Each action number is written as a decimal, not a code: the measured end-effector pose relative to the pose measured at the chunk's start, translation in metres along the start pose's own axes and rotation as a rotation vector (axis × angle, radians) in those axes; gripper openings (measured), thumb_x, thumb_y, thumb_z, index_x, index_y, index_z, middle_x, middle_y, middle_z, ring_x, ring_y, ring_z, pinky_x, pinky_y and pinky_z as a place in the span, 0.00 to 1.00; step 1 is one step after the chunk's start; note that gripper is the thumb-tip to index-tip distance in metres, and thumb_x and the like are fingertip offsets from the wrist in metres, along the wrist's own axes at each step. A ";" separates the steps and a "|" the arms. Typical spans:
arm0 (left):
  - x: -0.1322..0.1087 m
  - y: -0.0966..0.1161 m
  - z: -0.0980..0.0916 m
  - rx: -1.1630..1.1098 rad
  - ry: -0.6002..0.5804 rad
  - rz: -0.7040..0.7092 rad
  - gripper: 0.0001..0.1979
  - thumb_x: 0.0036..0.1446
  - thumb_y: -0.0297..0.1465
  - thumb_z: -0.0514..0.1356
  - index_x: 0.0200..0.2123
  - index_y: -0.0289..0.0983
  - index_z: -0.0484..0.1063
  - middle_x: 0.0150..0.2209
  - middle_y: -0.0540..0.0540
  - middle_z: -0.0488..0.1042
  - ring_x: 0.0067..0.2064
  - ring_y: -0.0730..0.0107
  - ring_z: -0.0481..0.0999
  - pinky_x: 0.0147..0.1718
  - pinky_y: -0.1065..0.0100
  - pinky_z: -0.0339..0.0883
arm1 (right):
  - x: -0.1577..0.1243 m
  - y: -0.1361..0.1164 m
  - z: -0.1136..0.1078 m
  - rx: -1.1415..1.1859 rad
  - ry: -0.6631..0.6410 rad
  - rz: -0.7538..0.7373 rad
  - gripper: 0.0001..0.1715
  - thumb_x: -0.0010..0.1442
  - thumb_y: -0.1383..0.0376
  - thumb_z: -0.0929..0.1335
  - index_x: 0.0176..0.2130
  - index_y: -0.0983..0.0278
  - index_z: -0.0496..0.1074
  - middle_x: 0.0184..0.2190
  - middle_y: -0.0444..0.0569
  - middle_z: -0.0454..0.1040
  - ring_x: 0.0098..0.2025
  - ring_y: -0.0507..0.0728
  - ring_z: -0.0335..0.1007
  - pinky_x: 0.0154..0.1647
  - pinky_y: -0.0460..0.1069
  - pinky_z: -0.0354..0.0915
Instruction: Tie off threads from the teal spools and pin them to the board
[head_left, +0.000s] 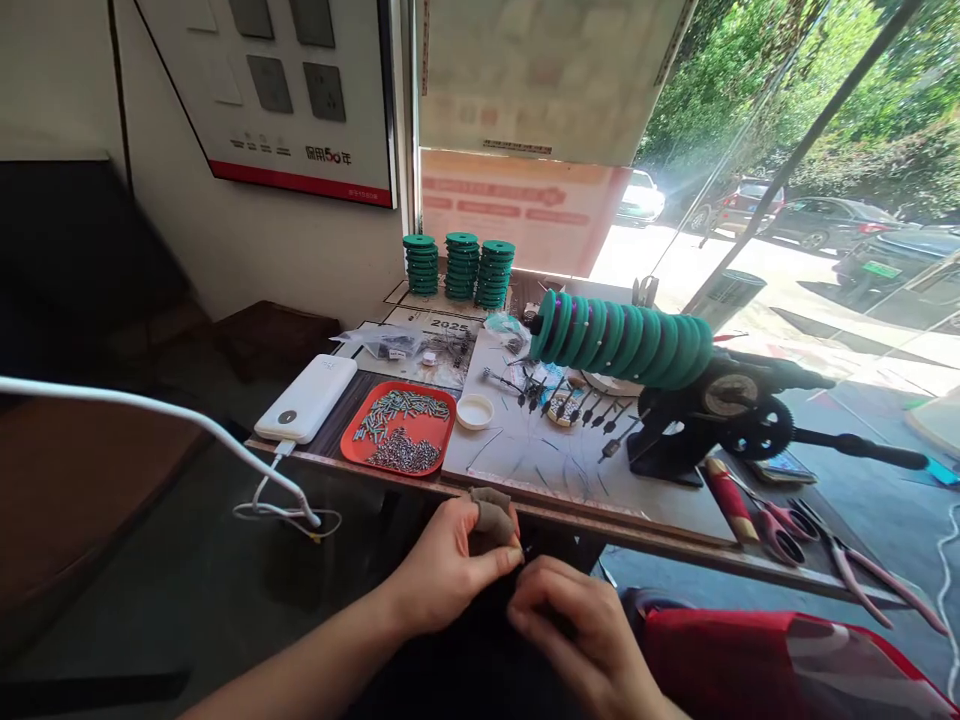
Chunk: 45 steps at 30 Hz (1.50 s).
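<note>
My left hand [457, 565] is closed in a pinch just below the table's front edge, a brownish-grey wrap [493, 515] around its index finger. Close beside it on the right, my right hand [574, 620] is also closed, fingers curled and fingertips near the left ones. Whatever the fingertips hold is too small to make out. Beyond my hands, a red-orange tray [375, 412] carries small metal tubes [405, 404] and a pile of tiny shiny metal pieces [409, 455]. A white round dish [475, 411] stands to its right on a pale board [525, 462] strewn with thin wires.
A black hand-cranked machine [731, 395] with a row of green discs [622, 340] stands on the right. Scissors [780, 525] and pliers [847, 570] lie near the front edge. Three stacks of green spools [461, 268] stand behind; a white power bank [307, 398] lies left.
</note>
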<state>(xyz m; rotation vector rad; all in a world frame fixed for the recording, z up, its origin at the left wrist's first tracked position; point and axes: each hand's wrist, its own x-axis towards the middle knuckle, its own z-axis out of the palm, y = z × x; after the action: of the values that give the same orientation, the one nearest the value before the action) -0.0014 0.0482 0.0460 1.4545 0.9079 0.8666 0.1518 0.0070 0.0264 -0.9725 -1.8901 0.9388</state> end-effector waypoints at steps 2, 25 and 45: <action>-0.005 -0.001 0.003 0.126 0.069 0.072 0.07 0.48 0.24 0.58 0.20 0.34 0.68 0.28 0.48 0.67 0.33 0.71 0.66 0.33 0.71 0.60 | 0.003 -0.007 -0.005 -0.055 -0.043 -0.085 0.12 0.57 0.67 0.61 0.24 0.65 0.65 0.21 0.46 0.66 0.23 0.49 0.62 0.23 0.42 0.59; -0.013 -0.012 0.035 -0.573 0.063 -0.154 0.02 0.42 0.26 0.62 0.23 0.34 0.72 0.31 0.49 0.65 0.25 0.81 0.58 0.21 0.76 0.49 | -0.001 -0.025 -0.042 -0.785 0.249 -0.476 0.14 0.61 0.72 0.59 0.34 0.67 0.72 0.26 0.50 0.75 0.27 0.52 0.71 0.28 0.45 0.67; -0.013 -0.011 0.034 -0.456 0.088 -0.100 0.05 0.43 0.29 0.64 0.24 0.34 0.70 0.32 0.49 0.65 0.32 0.75 0.61 0.32 0.74 0.56 | 0.000 -0.023 -0.038 -0.843 0.154 -0.532 0.17 0.61 0.72 0.56 0.35 0.71 0.72 0.25 0.54 0.74 0.27 0.55 0.69 0.27 0.49 0.67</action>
<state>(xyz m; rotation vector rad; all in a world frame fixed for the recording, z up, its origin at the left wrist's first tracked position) 0.0226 0.0223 0.0323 0.9769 0.7775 0.9923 0.1788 0.0061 0.0618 -0.8675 -2.2663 -0.2767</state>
